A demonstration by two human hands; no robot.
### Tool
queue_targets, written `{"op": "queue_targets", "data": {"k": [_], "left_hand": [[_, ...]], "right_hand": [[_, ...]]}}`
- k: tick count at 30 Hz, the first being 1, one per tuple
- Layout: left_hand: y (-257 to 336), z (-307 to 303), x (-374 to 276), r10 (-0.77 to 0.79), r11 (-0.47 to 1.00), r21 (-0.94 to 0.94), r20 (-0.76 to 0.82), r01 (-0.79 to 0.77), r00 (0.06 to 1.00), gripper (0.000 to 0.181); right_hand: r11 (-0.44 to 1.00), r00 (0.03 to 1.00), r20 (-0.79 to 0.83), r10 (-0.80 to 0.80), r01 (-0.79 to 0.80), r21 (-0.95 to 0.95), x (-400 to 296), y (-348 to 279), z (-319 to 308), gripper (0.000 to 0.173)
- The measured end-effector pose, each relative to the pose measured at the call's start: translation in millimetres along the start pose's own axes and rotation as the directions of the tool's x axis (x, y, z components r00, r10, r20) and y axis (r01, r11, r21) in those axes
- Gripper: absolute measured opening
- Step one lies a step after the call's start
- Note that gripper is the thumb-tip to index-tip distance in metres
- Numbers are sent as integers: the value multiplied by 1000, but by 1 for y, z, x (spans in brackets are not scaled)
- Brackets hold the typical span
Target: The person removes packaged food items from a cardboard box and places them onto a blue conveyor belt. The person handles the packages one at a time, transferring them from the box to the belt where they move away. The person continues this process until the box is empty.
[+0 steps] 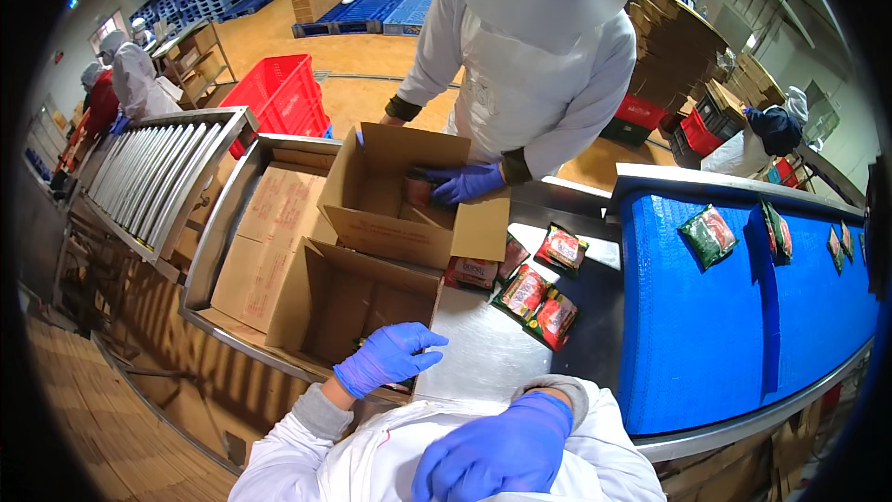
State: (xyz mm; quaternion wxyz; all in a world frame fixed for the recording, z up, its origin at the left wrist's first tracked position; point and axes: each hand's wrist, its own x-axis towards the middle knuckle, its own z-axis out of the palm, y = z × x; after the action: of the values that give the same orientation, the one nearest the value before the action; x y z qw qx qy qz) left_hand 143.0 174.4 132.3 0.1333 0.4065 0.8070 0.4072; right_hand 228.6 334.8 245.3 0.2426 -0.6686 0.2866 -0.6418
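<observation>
My left hand [390, 359], in a blue glove, hovers over the near edge of an open cardboard carton [287, 296] with its thumb and fingers apart and no object visible in it. Bits of packs show at the carton's bottom, mostly hidden by that hand. My right hand [495, 450], also gloved, is held against my white coat with curled fingers; its palm side is hidden. Several red and green plastic food packs [523, 293] lie on the steel table [481, 359] to the right of the cartons.
Opposite me, a co-worker's gloved hand [468, 183] reaches into a second open carton [390, 231] around a pack. Closed cartons [268, 244] sit left, beside a roller conveyor [157, 178]. A blue belt conveyor [686, 341] at right carries more packs [707, 237]. A red crate [275, 94] stands behind.
</observation>
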Motion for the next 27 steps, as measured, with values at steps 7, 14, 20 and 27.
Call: {"op": "queue_targets", "data": {"k": [7, 14, 20, 27], "left_hand": [[-8, 7, -17, -2, 997, 83, 51, -2, 999, 31], [10, -14, -10, -25, 998, -60, 50, 28, 998, 26], [41, -75, 7, 103, 995, 27, -105, -100, 989, 36], [58, -139, 39, 499, 829, 551, -655, -93, 567, 74]], "right_hand": [[999, 999, 3, 33, -33, -32, 6, -3, 13, 68], [994, 999, -8, 50, -50, -94, 14, 4, 30, 68], [985, 998, -35, 48, -53, -163, 17, 11, 28, 68], [982, 996, -79, 45, -58, -179, 12, 13, 27, 67]]}}
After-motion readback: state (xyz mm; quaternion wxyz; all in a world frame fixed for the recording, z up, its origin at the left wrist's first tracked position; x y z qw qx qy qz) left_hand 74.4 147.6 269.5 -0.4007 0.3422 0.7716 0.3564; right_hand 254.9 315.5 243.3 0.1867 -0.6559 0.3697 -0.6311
